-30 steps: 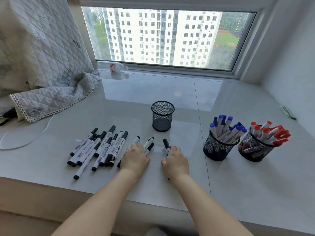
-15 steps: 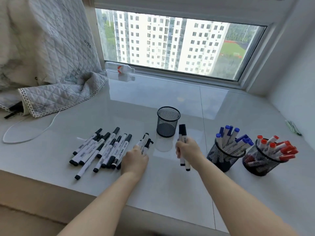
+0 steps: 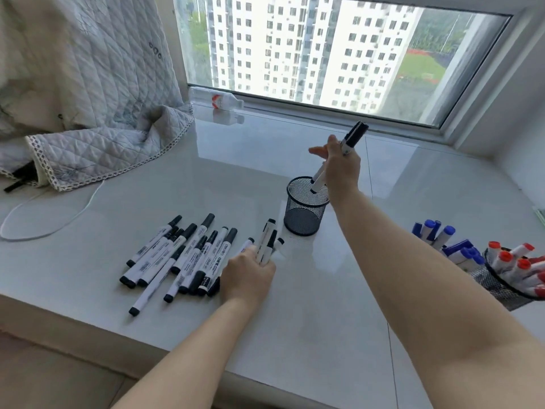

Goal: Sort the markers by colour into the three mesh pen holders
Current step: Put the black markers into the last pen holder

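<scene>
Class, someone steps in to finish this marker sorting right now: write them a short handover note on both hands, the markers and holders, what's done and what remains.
Right hand holds black markers upright, lower ends in the mouth of the middle holder.
Left hand grips more black markers beside the loose pile.
Done: blue holder and red holder are filled.
Left: drop these in, then move the pile into the middle holder.

Single head-worn wide-angle view, looking forward and down across worktop (image 3: 295, 320) toward window (image 3: 324, 54). Both forearms enter from bottom edge, close to lens. Near worktop edge at lower left; far wall and window frame fill top. Edges bend from lens distortion.
</scene>
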